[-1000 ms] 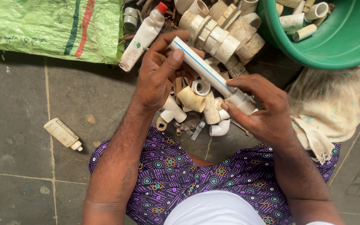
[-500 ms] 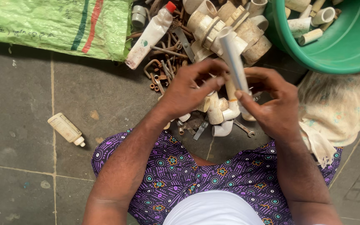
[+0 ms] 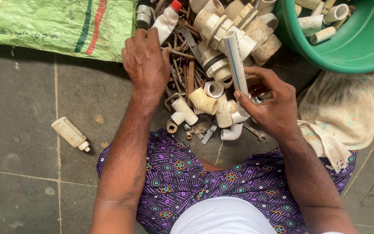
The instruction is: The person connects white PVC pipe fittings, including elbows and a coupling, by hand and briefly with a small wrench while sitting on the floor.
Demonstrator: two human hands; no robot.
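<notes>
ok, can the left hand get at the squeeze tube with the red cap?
Probably yes: the left hand already has its fingertips at the tube, and nothing lies between them. The right hand holds the pipe.

L hand (image 3: 146, 65) stretched fwd, palm down, fingers curled downward, forearm straight. R hand (image 3: 270, 102) closer to body, fingers and thumb pinched shut, wrist bent inward, forearm angled.

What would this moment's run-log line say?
right hand: holds white pipe upright | left hand: on glue tube | fittings pile between
</notes>
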